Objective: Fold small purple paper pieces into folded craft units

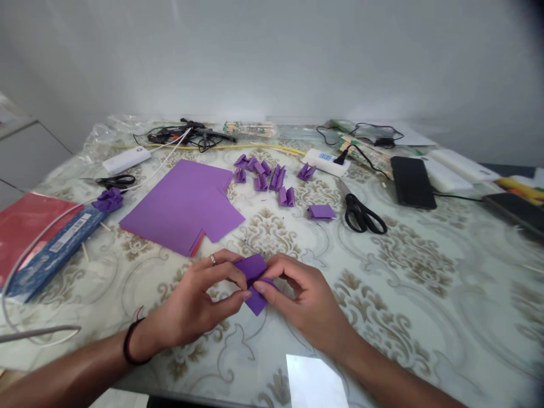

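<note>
Between my two hands, low over the patterned tabletop, is a small piece of folded purple paper (254, 266). My left hand (204, 297), with a ring and a dark wrist cord, pinches its left side between thumb and fingers. From the right, my right hand (300, 289) grips the paper with thumb and fingertips, hiding part of its fold. Just beyond lie larger purple sheets (178, 198), with a red edge showing beneath. Several small folded purple pieces (278, 177) are grouped further back, and a flatter folded one (322, 212) lies to their right.
Black-handled scissors (361, 214) lie on the right, near a phone (412, 181) and a power strip (326, 161). Another pair of scissors (117, 181), crumpled purple paper (107, 199) and a red and blue packet (63, 241) are on the left. Cables (170, 150) cross the back.
</note>
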`<state>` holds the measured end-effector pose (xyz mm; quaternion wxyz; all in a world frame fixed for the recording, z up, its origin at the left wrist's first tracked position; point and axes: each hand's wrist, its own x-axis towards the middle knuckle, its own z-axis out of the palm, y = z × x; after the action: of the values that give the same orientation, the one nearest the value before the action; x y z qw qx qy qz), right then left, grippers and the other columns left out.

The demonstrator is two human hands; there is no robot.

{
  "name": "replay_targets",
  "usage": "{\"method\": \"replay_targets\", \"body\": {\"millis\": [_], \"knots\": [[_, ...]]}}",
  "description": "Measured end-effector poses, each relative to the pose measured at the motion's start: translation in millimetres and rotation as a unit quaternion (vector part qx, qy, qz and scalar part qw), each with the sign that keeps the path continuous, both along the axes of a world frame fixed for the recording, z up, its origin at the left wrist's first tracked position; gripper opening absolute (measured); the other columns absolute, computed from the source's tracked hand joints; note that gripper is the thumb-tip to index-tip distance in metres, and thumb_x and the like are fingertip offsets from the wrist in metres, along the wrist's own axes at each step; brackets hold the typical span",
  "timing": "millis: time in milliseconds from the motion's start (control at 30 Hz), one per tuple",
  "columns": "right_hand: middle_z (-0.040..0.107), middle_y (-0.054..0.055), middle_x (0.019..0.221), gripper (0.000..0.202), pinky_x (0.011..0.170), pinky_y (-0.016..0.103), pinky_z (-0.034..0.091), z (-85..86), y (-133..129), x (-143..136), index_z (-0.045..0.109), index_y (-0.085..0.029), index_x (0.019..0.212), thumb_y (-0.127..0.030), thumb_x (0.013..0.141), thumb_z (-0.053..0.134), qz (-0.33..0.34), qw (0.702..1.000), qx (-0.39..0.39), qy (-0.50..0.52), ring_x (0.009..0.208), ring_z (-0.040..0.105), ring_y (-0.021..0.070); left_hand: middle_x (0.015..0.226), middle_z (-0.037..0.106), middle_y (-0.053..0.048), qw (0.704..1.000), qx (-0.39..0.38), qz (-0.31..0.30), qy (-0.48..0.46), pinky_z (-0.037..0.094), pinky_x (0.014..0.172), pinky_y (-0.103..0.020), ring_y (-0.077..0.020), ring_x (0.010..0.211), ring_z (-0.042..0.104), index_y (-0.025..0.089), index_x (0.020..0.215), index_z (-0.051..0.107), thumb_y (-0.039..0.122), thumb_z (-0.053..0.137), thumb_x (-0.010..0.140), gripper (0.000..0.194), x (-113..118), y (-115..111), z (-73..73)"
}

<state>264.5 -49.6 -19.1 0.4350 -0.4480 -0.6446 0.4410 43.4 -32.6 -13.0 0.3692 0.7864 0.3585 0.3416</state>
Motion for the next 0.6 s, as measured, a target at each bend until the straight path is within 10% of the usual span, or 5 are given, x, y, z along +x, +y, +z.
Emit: {"method": "replay_targets", "body": {"millis": [600], "knots": [[0.07, 0.0, 0.08, 0.017, 0.069, 0.03, 0.05, -7.1, -3.6, 0.3, 0.065, -0.023, 0.085, -0.033, 0.097, 0.071, -0.03, 0.999, -0.039, 0.001, 0.073, 0.065, 0.0176, 0.087, 0.071, -0.001, 0.997, -0.078, 0.016, -0.004, 0.052, 0.078, -0.027, -0.017, 0.083, 0.066, 0.021, 0.09, 0.077, 0.017, 0.075, 0.094, 0.006, 2.9, 1.4, 1.7]]}}
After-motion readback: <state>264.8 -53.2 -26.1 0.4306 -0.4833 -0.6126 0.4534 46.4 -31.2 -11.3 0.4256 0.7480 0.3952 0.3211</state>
